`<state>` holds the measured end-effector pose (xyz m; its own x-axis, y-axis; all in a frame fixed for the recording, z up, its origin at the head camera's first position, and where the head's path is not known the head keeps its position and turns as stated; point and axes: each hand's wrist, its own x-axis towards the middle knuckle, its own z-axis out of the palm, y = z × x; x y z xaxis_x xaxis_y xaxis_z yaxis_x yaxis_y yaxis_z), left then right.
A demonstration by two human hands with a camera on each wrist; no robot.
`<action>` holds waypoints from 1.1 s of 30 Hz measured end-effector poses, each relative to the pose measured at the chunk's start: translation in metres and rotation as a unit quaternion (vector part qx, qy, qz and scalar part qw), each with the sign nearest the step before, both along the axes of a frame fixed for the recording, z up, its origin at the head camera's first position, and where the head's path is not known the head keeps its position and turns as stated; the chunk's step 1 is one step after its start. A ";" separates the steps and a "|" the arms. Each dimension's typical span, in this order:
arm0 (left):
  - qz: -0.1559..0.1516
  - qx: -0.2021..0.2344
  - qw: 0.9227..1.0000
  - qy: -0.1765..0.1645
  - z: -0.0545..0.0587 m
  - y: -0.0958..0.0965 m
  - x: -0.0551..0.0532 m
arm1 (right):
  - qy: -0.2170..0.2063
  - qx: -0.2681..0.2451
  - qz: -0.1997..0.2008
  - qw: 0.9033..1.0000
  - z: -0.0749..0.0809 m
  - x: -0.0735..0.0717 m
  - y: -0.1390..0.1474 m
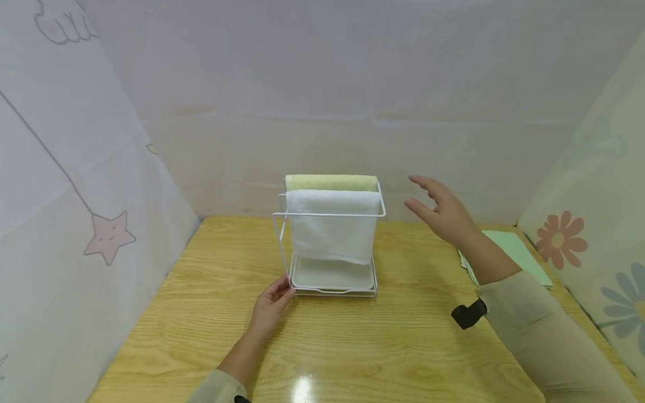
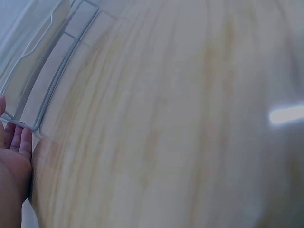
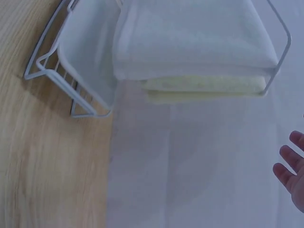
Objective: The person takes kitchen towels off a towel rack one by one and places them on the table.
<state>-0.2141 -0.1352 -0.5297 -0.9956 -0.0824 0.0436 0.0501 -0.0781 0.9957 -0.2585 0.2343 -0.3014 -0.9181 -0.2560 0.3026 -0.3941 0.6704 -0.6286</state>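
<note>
A white wire rack [image 1: 330, 214] stands on the table, with a white cloth [image 1: 332, 229] draped over one bar and a pale yellow cloth [image 1: 330, 182] over the bar behind it. A whitish tray [image 1: 332, 274] sits in its base. My left hand [image 1: 272, 305] holds the rack's front left bottom corner, thumb in front and fingers round the side. In the left wrist view, the fingertips [image 2: 21, 140] meet the wire. My right hand [image 1: 443, 210] hovers in the air to the right of the rack, fingers spread and apart from it, holding nothing.
Light green sheets or folded cloth [image 1: 519, 254] lie at the table's right edge, partly behind my right forearm. The wooden table [image 1: 201, 313] ends at pale fabric walls [image 1: 322, 84] at the back and both sides.
</note>
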 end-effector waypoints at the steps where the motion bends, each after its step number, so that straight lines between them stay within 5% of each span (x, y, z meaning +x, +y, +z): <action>1: 0.000 0.001 1.000 0.002 0.000 0.000 0.000 | -0.001 0.002 0.002 1.000 0.004 -0.001 -0.005; 18: 0.007 -0.001 1.000 0.003 -0.002 0.002 -0.001 | 0.017 0.055 0.102 0.993 0.045 -0.022 -0.083; 24: 0.000 -0.007 1.000 -0.008 0.000 0.006 -0.001 | -0.004 0.088 0.137 0.987 0.045 -0.031 -0.103; 33: -0.003 -0.011 1.000 -0.011 -0.001 0.007 -0.004 | -0.064 0.125 0.115 0.983 0.040 -0.042 -0.122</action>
